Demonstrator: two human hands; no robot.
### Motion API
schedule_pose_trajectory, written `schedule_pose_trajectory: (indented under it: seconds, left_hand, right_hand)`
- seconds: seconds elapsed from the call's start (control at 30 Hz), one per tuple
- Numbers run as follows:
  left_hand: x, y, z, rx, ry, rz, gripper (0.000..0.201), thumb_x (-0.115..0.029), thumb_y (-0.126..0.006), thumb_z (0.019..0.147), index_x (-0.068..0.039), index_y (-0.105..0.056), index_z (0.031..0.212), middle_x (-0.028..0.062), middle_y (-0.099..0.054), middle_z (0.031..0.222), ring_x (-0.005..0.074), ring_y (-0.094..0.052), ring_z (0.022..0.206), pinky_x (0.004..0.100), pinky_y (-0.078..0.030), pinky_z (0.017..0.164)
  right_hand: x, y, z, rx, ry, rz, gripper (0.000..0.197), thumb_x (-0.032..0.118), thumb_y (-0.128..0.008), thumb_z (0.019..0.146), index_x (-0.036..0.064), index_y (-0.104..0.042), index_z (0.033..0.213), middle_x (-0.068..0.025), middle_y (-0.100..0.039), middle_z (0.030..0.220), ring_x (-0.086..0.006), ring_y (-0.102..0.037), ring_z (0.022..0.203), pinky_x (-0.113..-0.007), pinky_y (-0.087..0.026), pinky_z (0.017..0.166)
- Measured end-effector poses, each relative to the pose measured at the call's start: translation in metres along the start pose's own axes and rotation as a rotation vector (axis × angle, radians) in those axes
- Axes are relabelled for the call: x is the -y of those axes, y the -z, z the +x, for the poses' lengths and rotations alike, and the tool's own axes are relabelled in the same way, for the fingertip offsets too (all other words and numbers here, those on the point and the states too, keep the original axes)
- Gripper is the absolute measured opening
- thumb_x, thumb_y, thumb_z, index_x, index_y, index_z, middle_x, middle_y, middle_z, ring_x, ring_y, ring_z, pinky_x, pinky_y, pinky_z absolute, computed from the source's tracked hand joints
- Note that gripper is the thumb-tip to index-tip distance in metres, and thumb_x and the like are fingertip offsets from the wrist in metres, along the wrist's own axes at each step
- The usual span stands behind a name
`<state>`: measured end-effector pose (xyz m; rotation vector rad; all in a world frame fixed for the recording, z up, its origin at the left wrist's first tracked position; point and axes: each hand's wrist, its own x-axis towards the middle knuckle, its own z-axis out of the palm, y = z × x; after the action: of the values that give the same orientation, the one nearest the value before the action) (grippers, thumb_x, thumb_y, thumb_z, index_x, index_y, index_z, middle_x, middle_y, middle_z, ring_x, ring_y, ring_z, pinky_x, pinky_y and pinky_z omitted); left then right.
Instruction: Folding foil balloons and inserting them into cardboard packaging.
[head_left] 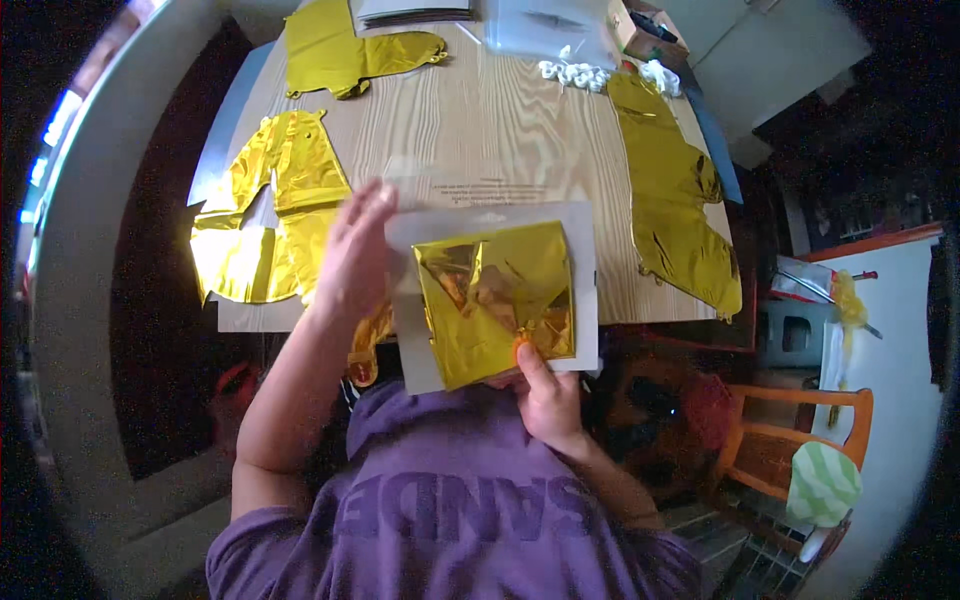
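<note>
In front of my chest, my right hand pinches the lower edge of a folded gold foil balloon and the white card behind it. The thumb lies on the foil; the other fingers are hidden behind the card. Beside the card's upper left corner is my left hand, raised, its fingers smeared by motion. A clear plastic bag with small print spreads beyond the card's top edge, close to the left fingertips. Whether the left fingers grip it does not show.
Unfolded gold foil balloons lie on the wooden table: one at the far left, one at the near left, one at the right. White curled pieces, clear plastic and a box sit at the back. A wooden chair stands right.
</note>
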<state>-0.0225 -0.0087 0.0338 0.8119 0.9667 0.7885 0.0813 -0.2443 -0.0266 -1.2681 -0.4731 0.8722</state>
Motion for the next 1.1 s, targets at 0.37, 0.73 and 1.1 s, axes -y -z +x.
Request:
schedule_pose_trajectory:
  seconds: [0.37,0.73,1.1]
  left_hand:
    - [0.011,0.039,-0.073,0.481,0.273,0.063,0.052,-0.016,-0.06,0.099,0.001,-0.044,0.145,0.0087,-0.057,0.134,0.0185,-0.053,0.124,0.0344,-0.038,0.11]
    - [0.021,0.048,-0.123,0.42,0.523,0.123,0.042,-0.02,-0.056,0.102,-0.002,-0.048,0.139,0.0077,-0.06,0.132,0.0178,-0.057,0.118,0.0362,-0.044,0.104]
    - [0.017,0.078,-0.125,0.568,0.466,0.186,0.045,-0.014,-0.064,0.097,-0.003,-0.048,0.137,0.0019,-0.06,0.128,0.0125,-0.055,0.117,0.0326,-0.044,0.101]
  right_hand:
    - [0.001,0.102,-0.034,0.235,-0.072,0.176,0.075,0.047,-0.064,0.093,-0.0046,-0.042,0.143,-0.0149,-0.053,0.142,-0.0268,-0.05,0.131,-0.042,-0.036,0.112]
    - [0.055,0.04,0.005,0.014,-0.292,0.105,0.024,0.015,-0.053,0.102,0.0006,-0.063,0.119,-0.0027,-0.068,0.115,-0.0109,-0.061,0.102,-0.028,-0.045,0.096]
    - [0.067,0.042,-0.011,0.144,-0.39,0.171,0.027,0.016,-0.048,0.105,0.0005,-0.06,0.123,-0.0051,-0.067,0.118,-0.0133,-0.061,0.11,-0.03,-0.045,0.099]
